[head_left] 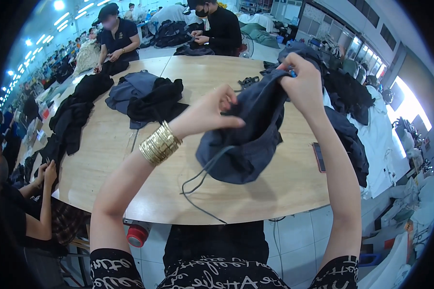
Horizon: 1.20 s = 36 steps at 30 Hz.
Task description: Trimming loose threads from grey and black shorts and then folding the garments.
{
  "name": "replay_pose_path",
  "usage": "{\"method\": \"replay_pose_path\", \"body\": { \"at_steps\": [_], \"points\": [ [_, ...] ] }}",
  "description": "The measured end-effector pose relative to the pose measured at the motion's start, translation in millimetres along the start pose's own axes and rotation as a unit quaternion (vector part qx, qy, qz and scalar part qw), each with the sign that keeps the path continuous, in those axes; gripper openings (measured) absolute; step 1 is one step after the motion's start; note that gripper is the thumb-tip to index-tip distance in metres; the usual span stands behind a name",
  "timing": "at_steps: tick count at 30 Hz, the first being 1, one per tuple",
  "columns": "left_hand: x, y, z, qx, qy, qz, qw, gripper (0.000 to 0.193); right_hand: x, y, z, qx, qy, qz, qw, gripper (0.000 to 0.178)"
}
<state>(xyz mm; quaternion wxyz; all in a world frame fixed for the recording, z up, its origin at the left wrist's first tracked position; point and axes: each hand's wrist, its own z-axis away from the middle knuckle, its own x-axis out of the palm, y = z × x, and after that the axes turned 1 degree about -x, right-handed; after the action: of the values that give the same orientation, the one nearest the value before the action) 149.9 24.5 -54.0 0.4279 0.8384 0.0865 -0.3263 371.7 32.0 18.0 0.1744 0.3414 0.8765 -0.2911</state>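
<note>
While a slate-blue garment is held up over the pale wooden counter in the head view, its upper edge is pinched in the closed grip of the right hand, apparently so that its weight is borne from one place and its mouth is left hanging open. A small bright-blue item is seen at the right fingertips, too small to be identified. The left hand, by contrast, is held empty beside the mouth, its grip opened, with the fingers loosely curled and the thumb stretched toward the cloth; whether the cloth is touched cannot be told. From the garment's front a dark drawstring cord is hung in a loop, with one end trailed toward the counter's near edge.

The right forearm is raised steeply, with the fingers turned inward to the left; the left forearm is slanted inward from the lower left, and gold bangles are worn near its wrist. A blue-and-black garment heap is laid farther off to the left, and a dark smartphone is placed flat on the right, presumably so that both are kept out of the hands' way.
</note>
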Motion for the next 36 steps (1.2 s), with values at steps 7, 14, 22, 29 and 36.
{"method": "replay_pose_path", "body": {
  "at_steps": [7, 14, 22, 29, 36],
  "points": [
    [26.2, -5.4, -3.4, -0.033, 0.098, -0.086, 0.991, 0.038, -17.8, -48.4, 3.9, -0.129, -0.035, 0.212, 0.968, 0.016],
    [-86.7, 32.5, 12.8, -0.167, -0.076, -0.120, 0.976, 0.025, -88.1, 40.1, -4.3, 0.022, -0.335, 0.186, 0.924, 0.017],
    [-102.2, -31.1, 21.3, -0.349, -0.099, 0.025, 0.931, 0.015, -40.3, 57.0, -23.0, 0.023, -0.527, 0.154, 0.836, 0.022],
    [-153.1, -21.4, 8.2, -0.257, 0.035, 0.055, 0.964, 0.039, -43.4, 69.0, -84.1, -0.037, -0.375, 0.138, 0.916, 0.027],
    [-167.2, -31.3, 11.5, 0.060, 0.235, -0.291, 0.925, 0.035, -18.0, 44.2, -66.6, -0.154, -0.058, 0.210, 0.964, 0.033]
  ]
}}
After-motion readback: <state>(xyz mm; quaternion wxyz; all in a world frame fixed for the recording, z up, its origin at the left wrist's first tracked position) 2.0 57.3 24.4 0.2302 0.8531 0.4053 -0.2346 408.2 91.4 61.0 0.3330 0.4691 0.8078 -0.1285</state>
